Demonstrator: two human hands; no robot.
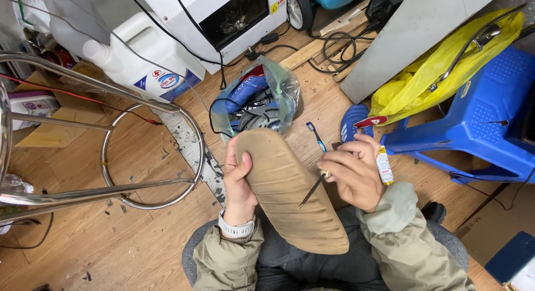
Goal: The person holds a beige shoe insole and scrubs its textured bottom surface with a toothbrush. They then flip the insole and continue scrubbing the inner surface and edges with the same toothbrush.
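Observation:
A tan ribbed shoe sole (290, 196) rests on my lap, facing up. My left hand (238, 179) grips its left edge near the toe, thumb on the sole's face. My right hand (352, 177) pinches a thin pointed metal tool (312, 191), whose tip touches the middle of the sole. A small tube (384, 165) is also tucked in my right hand, sticking out by the palm. A watch with a white band sits on my left wrist.
A blue toothbrush (316, 136) lies on the wooden floor (139, 235). A clear plastic bag (262, 99) holds blue shoes. A metal stool frame (111, 157) stands at left, a blue plastic stool (479, 118) with a yellow bag (429, 74) at right, a white jug (150, 57) behind.

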